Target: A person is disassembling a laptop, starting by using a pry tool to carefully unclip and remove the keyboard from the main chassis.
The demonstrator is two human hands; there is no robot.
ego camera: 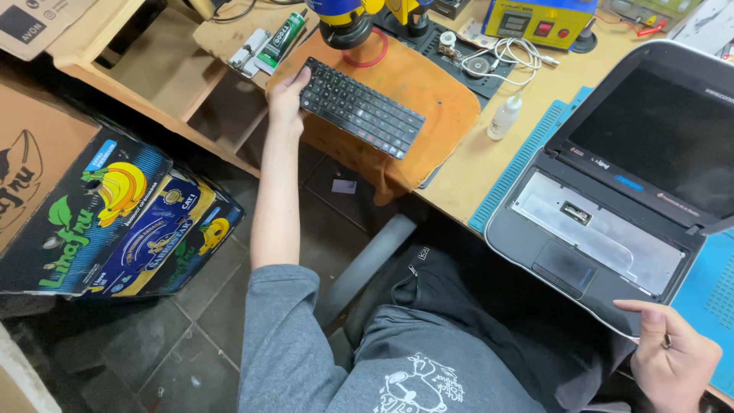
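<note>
My left hand (pixel 286 98) reaches out to the far left and grips the end of a black laptop keyboard (pixel 361 107), which lies on an orange cloth (pixel 428 92) on the wooden bench. My right hand (pixel 673 359) holds the near right corner of an open grey laptop (pixel 596 229). The laptop's keyboard bay is bare, showing a silver metal plate and a small connector. Its dark screen (pixel 665 130) stands tilted back. The laptop rests partly on a blue mat (pixel 527 153) and partly over my lap.
A small clear squeeze bottle (pixel 502 117) stands by the cloth. A microscope base (pixel 345 27), a yellow and blue power unit (pixel 539 19), white cables (pixel 508 53) and a glue tube (pixel 281 38) are at the back. Cardboard fruit boxes (pixel 115 222) sit on the floor at left.
</note>
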